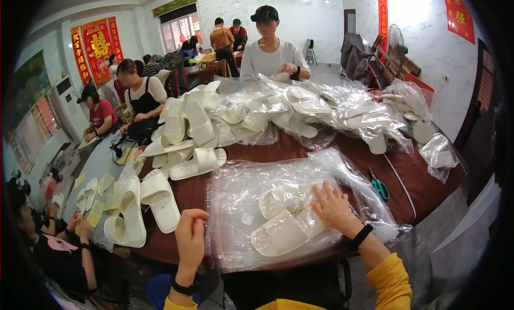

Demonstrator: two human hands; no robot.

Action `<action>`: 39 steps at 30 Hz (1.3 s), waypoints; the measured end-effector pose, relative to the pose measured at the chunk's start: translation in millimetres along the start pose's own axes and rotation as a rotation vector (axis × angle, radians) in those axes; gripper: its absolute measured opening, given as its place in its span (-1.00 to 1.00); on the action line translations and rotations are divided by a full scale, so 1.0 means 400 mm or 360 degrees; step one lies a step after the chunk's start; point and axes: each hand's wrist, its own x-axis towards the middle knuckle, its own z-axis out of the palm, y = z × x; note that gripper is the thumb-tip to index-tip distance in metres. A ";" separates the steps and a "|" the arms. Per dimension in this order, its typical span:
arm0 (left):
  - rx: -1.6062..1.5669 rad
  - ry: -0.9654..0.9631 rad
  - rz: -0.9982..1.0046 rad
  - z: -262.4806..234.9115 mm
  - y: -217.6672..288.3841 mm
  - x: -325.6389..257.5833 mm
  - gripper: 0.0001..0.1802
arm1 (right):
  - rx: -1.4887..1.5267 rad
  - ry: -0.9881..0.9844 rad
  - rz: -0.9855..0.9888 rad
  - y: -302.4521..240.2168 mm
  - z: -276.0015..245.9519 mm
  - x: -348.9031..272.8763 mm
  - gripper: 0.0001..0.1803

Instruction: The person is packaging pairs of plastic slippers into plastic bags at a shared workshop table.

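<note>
A pair of white slippers [281,224] lies inside a clear plastic bag [241,197] on top of a stack of such bags at the near edge of a dark red table [412,181]. My right hand [333,205] lies flat on the bagged slippers with fingers spread, pressing down. My left hand [191,237] pinches the left edge of the top bag, thumb and fingers closed on the plastic. Both wrists wear black bands.
Loose white slippers [160,200] lie to the left and in a pile [187,128] farther back. Bagged slippers [321,112] cover the far side. Teal scissors [380,188] lie to the right. A person in white [273,55] works opposite; others sit at left.
</note>
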 end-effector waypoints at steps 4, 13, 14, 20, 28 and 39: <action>0.0510 -0.0706 0.0294 0.028 0.017 -0.002 -0.73 | 0.0247 0.0182 -0.0152 0.011 0.020 0.004 -0.44; 0.0958 -0.1597 -0.0369 0.120 -0.074 0.094 -0.62 | 0.0377 0.0108 0.0045 0.018 0.010 -0.016 -0.36; 0.0384 -0.1630 -0.0196 0.142 -0.065 0.088 -0.59 | 0.0586 -0.0053 0.0039 0.028 0.020 -0.018 -0.33; -0.0048 -0.1630 0.0435 0.235 -0.035 0.063 -0.44 | 0.0520 -0.0067 0.0033 0.018 0.024 -0.016 -0.31; 0.0100 -0.1980 0.0641 0.253 -0.048 0.108 -0.03 | 0.0543 -0.0024 -0.0053 0.044 0.036 -0.011 -0.34; -0.0156 -0.1136 0.0330 0.311 -0.118 0.052 -0.27 | 0.0649 -0.0198 -0.0203 0.010 -0.020 -0.002 -0.36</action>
